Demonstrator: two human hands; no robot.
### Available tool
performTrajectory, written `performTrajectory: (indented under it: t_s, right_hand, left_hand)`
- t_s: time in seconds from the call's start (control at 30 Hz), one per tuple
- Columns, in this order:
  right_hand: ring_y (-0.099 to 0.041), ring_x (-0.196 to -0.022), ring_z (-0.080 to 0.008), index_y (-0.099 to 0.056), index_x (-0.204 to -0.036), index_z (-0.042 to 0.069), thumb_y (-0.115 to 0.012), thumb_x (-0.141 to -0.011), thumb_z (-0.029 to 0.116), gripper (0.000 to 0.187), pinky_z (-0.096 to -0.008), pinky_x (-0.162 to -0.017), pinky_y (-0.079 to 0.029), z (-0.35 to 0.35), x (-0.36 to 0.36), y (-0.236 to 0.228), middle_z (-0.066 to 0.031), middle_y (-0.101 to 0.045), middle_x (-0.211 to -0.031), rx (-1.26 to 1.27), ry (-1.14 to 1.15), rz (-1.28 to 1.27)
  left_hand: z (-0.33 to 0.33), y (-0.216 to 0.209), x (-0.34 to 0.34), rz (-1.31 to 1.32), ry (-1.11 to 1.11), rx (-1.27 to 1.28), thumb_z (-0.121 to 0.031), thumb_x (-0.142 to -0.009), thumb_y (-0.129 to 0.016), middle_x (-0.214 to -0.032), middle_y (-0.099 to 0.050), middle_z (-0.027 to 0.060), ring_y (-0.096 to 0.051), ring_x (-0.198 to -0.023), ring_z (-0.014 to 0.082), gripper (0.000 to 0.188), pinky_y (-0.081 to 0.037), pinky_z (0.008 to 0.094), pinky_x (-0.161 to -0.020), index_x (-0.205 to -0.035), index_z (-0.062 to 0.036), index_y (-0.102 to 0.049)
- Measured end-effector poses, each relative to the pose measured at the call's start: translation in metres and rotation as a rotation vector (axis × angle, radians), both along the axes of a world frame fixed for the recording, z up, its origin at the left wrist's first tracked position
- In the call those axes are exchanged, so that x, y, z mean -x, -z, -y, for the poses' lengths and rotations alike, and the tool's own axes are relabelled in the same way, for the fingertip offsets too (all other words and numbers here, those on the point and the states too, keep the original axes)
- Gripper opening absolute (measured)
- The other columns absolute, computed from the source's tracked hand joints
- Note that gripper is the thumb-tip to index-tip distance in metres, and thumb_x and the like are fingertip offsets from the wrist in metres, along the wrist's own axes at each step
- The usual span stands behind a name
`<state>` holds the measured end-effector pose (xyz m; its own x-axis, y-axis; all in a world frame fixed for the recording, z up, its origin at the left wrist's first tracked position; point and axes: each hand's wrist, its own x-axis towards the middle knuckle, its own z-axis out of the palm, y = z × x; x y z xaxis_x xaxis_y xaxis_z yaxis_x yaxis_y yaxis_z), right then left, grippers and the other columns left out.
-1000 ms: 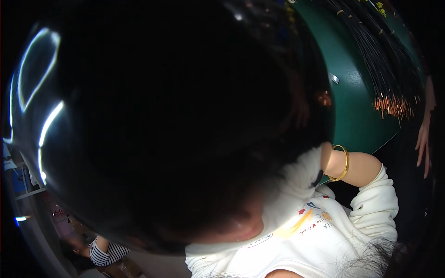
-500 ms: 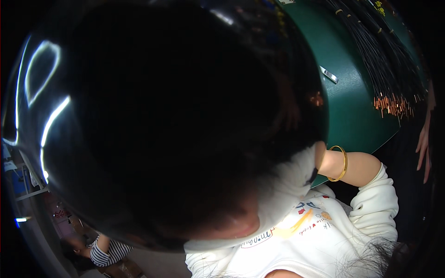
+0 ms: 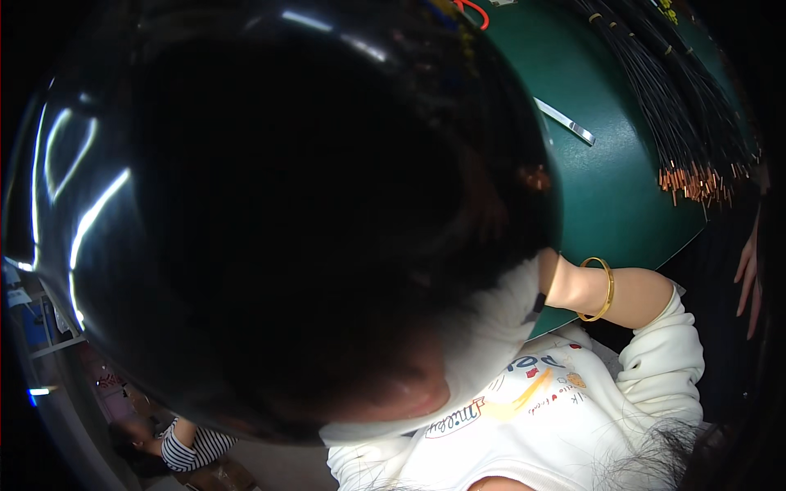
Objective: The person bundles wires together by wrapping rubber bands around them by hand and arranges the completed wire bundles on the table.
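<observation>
Head view: bench (image 3: 622, 204), cables (image 3: 651, 90), strip (image 3: 566, 122).
Cables far right, strip left of them; bangle (image 3: 609, 288) near right; hands hidden, grip not determinable.

Person in stripes (image 3: 199, 448), lower left
Above, a pale rack (image 3: 56, 347) and blue item (image 3: 34, 321); centre, a glossy black dome (image 3: 303, 213).

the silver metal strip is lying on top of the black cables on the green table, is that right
Not quite: in the head view, the silver metal strip lies apart from the black cables, to their left, on the green table.
</observation>
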<state>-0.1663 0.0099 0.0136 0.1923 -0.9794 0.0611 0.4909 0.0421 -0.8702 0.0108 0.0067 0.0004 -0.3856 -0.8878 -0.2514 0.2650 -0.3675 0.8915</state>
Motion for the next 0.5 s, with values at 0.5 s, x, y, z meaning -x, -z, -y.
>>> performTrajectory:
  t_s: [0.5]
  right_hand:
    - [-0.055,-0.069,-0.0115,-0.049,-0.094,-0.002,-0.056,-0.079,0.003,0.017,-0.0241,-0.064,-0.047,0.003,-0.005,0.008,-0.0074,-0.055,-0.081,-0.021,-0.151,0.315]
  left_hand:
    - [-0.002,-0.004,0.002,0.017,-0.007,-0.012,0.001,-0.065,-0.06,-0.078,-0.053,0.0094,-0.054,-0.068,0.0157,0.029,-0.045,0.0235,-0.059,-0.092,0.0037,-0.05]
